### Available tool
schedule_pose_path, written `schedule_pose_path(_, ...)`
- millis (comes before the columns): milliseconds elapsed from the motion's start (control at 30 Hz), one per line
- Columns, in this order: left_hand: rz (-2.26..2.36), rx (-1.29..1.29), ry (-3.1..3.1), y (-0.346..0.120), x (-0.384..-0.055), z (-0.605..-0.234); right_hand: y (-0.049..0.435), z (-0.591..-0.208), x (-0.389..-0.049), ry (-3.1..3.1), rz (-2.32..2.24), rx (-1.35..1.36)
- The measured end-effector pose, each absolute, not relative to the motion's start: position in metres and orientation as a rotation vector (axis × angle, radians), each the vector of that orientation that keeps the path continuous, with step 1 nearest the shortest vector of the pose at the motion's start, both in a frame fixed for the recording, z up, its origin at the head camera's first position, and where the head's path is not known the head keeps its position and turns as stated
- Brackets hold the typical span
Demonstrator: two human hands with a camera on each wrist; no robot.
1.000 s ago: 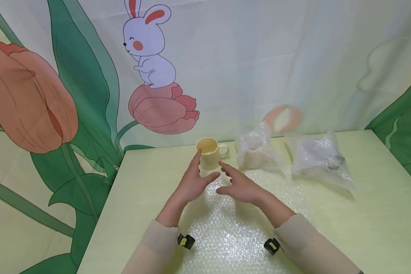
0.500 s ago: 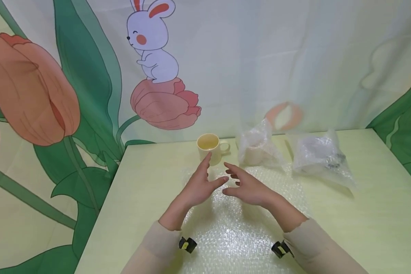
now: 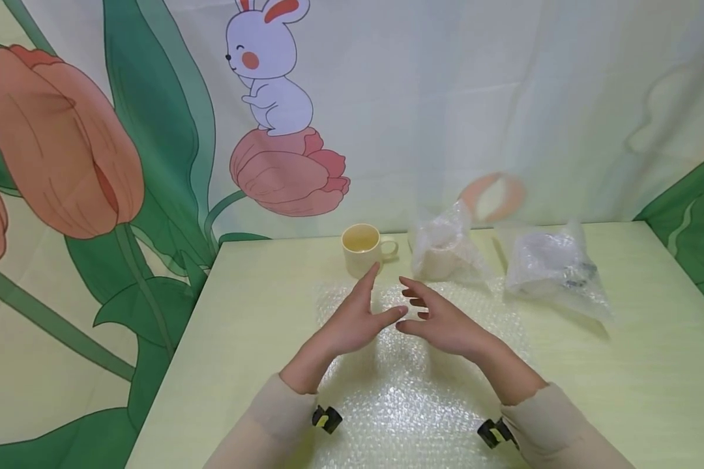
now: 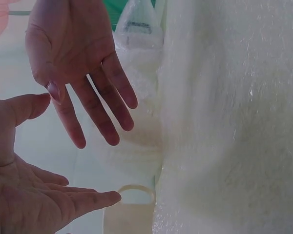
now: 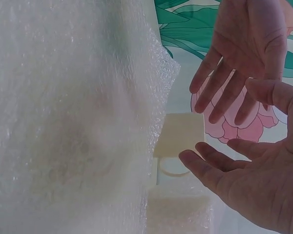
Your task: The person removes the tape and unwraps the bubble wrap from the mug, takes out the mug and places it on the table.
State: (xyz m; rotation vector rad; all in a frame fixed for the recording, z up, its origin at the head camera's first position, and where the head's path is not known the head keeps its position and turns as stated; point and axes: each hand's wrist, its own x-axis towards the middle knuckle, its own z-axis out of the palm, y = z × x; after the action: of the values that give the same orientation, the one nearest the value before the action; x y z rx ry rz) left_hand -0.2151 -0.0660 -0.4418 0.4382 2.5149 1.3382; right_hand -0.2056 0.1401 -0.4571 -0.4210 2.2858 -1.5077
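Both hands hover over a sheet of bubble wrap point(image 3: 410, 397) spread on the table, palms turned toward each other. My left hand point(image 3: 358, 322) has its fingers extended and holds nothing; its fingertips overlap the lower part of a yellow mug point(image 3: 360, 257) in the head view. My right hand point(image 3: 446, 322), fingers relaxed and apart, is likewise without anything in it. The two thumbs come close together. Beyond the sheet the mug stands upright, its handle to the right. In the right wrist view the mug point(image 5: 180, 134) shows past the right fingertips.
Right of the mug stands a bubble-wrapped bundle point(image 3: 442, 251) with a cup-like shape inside. Farther right lies a second wrapped bundle point(image 3: 551, 264). A printed curtain point(image 3: 446, 117) hangs along the back edge of the pale table point(image 3: 240, 339).
Both hands have drawn slightly back toward the body and away from the mug, staying open. The head view has shifted a little. The mug and wrapped bundles stay in place.
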Motion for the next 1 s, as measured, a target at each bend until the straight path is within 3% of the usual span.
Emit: schedule_pose_path(1000, 1.259, 0.475, 2.451, -0.03, -0.218, -0.457, 0.176, -0.48, -0.2, 2.306, -1.539, -0.285)
